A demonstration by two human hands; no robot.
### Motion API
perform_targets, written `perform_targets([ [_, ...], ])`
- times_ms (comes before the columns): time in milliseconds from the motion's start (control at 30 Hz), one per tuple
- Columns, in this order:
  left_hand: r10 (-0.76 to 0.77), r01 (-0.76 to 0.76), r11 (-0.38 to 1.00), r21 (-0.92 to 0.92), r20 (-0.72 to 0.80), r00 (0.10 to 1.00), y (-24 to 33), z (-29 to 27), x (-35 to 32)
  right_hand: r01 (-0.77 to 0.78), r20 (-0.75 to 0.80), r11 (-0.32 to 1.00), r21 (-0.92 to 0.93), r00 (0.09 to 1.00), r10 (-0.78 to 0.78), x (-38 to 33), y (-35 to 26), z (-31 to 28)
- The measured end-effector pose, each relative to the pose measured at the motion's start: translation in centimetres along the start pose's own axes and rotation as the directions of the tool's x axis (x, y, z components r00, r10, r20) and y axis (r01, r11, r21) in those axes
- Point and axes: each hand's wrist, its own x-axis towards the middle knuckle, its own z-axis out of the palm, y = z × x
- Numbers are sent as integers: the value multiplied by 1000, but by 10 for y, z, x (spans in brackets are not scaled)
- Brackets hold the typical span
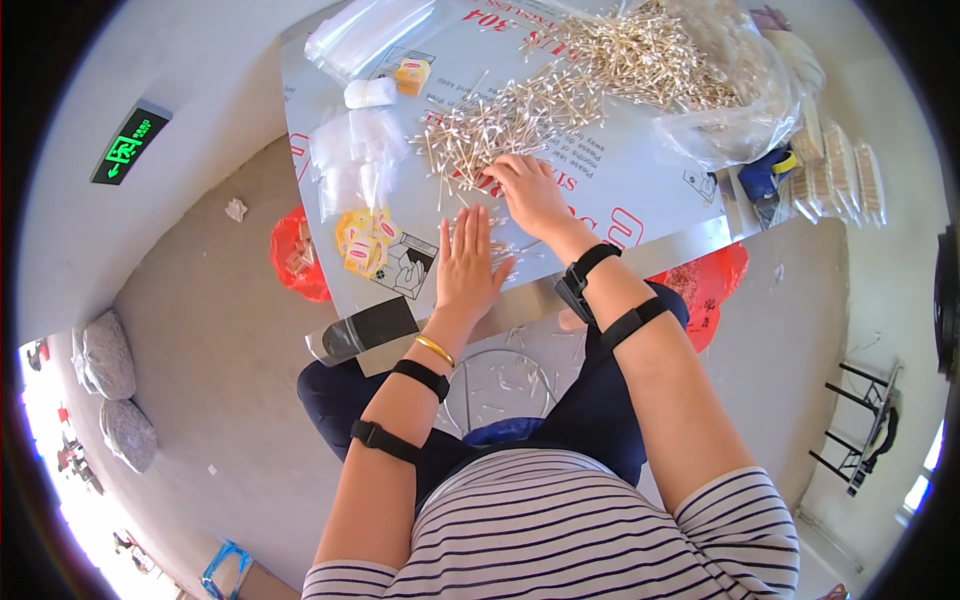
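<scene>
Left hand (466,264): flattened near the table (640,185) edge — fingers extended, thumb apart. Right hand (532,198): fingers bent at loose cotton swabs (490,130) on the tabletop — pinch cannot be determined. Beyond: 1 clear bag (715,140).

- The scene is viewed from the person's head, through the left one of two fisheye cameras.
- The lens is aimed steeply down, over the striped shirt (560,530), toward the tabletop (655,195).
- The left hand (465,262) and right hand (532,195) are framed near the centre.
- Floor (220,310) and wall (220,75) are taken in around.
</scene>
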Motion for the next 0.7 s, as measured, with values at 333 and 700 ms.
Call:
perform_targets([
  [333, 39, -36, 994, -102, 25, 999, -5, -5, -2, 36, -68, 997, 63, 997, -32, -33, 3, -5],
  [700, 27, -47, 987, -154, -131, 991, -68, -36, 62, -84, -37, 978, 193, 995, 93, -3, -11, 4],
])
